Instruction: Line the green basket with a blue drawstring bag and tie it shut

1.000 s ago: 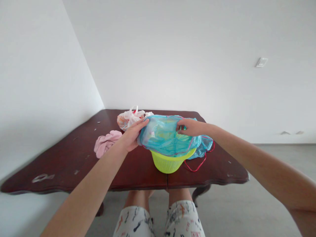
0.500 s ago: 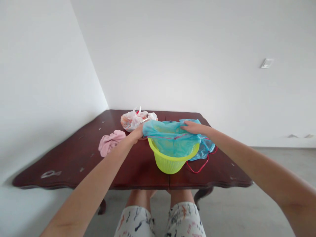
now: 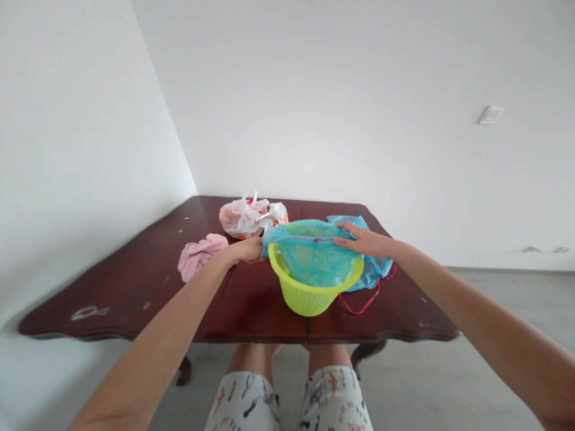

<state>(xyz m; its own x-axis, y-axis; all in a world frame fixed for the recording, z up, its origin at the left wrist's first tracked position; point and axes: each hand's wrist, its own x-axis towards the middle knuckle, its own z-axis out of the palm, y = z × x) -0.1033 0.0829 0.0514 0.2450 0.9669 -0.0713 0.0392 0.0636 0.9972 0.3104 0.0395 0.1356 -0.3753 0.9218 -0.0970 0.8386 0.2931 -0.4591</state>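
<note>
A yellow-green plastic basket [image 3: 309, 299] with a perforated wall stands near the table's front edge. A thin blue plastic bag [image 3: 314, 263] lines its inside, and the bag's upper part stretches across the far rim. At the left rim, my left hand [image 3: 249, 248] is closed on the bag's edge; its fingertips are partly hidden. On the right side my right hand [image 3: 363, 240] rests on the bag with its fingers spread. Just right of the basket lies more blue plastic [image 3: 375, 272] with a red drawstring [image 3: 365, 306].
The dark red wooden table [image 3: 135, 293] meets walls at its left and back. A white plastic bag [image 3: 245, 218] with orange contents sits behind the basket to the left. A crumpled pink cloth [image 3: 200, 257] lies left of my left forearm.
The blue bag's upper edge has been pulled back and down over the far rim, so its mouth is wider. My left hand moved slightly down; my right hand's fingers spread apart.
</note>
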